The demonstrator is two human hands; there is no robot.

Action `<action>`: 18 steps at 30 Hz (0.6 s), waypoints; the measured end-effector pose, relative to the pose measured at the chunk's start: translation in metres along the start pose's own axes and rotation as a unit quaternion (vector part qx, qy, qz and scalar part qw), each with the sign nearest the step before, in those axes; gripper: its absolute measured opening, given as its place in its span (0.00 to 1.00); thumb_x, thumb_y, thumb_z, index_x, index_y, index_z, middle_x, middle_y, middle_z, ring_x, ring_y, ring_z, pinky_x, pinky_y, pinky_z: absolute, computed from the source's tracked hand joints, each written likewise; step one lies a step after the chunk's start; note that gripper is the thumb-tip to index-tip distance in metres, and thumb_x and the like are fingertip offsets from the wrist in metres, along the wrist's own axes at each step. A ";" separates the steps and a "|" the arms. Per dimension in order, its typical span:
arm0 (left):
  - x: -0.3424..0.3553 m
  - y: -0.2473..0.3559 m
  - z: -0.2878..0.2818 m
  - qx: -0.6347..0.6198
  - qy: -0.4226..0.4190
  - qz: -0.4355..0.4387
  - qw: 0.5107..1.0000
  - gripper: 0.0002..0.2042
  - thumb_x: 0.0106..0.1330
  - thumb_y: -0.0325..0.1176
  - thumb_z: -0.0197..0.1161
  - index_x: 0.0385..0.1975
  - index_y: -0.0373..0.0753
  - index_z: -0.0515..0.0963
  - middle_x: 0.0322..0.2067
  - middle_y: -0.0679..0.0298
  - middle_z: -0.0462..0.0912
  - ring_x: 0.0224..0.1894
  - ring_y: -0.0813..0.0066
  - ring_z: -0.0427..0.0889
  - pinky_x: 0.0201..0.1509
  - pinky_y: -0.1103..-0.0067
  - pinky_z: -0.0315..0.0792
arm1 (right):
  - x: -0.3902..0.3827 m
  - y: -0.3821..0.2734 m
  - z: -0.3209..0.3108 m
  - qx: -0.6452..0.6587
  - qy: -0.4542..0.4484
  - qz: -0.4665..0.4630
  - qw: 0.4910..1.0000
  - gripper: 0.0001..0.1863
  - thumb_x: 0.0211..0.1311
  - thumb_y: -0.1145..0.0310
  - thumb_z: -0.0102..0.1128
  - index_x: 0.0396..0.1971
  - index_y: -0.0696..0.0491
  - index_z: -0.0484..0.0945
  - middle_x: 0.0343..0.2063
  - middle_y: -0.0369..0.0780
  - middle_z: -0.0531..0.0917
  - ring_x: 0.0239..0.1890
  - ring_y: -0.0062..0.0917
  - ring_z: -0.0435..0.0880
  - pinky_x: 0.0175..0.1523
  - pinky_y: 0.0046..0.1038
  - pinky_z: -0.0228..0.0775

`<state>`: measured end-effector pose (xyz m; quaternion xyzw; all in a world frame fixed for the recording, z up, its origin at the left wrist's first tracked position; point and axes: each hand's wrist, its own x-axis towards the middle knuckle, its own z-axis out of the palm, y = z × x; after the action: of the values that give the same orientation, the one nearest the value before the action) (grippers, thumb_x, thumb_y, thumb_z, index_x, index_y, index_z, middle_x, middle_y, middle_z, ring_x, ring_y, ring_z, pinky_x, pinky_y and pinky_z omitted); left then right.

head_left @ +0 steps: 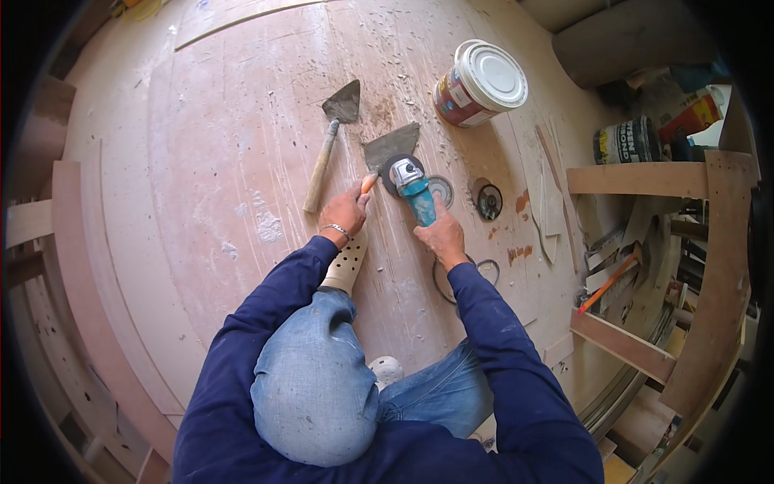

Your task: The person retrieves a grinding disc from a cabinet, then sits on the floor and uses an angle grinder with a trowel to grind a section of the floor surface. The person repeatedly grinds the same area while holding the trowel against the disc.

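Observation:
My left hand (345, 213) is closed round the orange handle of a trowel (390, 148), whose grey blade points away from me. My right hand (445, 237) grips a teal angle grinder (417, 192) with a silver head. The grinder's dark disc (392, 179) is right beside the trowel's near end; I cannot tell whether they touch. Just left of them lies a second trowel (343, 105) with a triangular blade and a long wooden handle. A grey disc (445, 187) shows partly behind the grinder, and a black disc (489, 201) lies to its right.
A lidded paint bucket (476, 85) stands on the dusty wooden board at far right. Shelving with wooden rails (637, 179) lines the right side, holding a black tub (625, 143) and an orange-handled tool (606, 284). A dark cable loop (437, 284) lies near my right wrist.

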<state>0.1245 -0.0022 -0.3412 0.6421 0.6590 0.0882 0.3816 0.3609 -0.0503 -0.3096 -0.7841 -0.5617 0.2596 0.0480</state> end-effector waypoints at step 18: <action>-0.002 0.004 -0.006 -0.001 -0.010 -0.006 1.000 0.22 0.76 0.47 0.53 0.66 0.49 0.73 0.44 0.46 0.86 0.46 0.42 0.84 0.50 0.55 0.77 | 0.013 0.006 -0.023 -0.077 -0.007 0.005 0.997 0.46 0.46 0.59 0.68 0.72 0.42 0.66 0.45 0.52 0.85 0.48 0.48 0.85 0.55 0.44 0.77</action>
<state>0.1235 -0.0008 -0.3337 0.6389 0.6590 0.0801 0.3888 0.3796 -0.0353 -0.2964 -0.7865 -0.5765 0.2208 -0.0178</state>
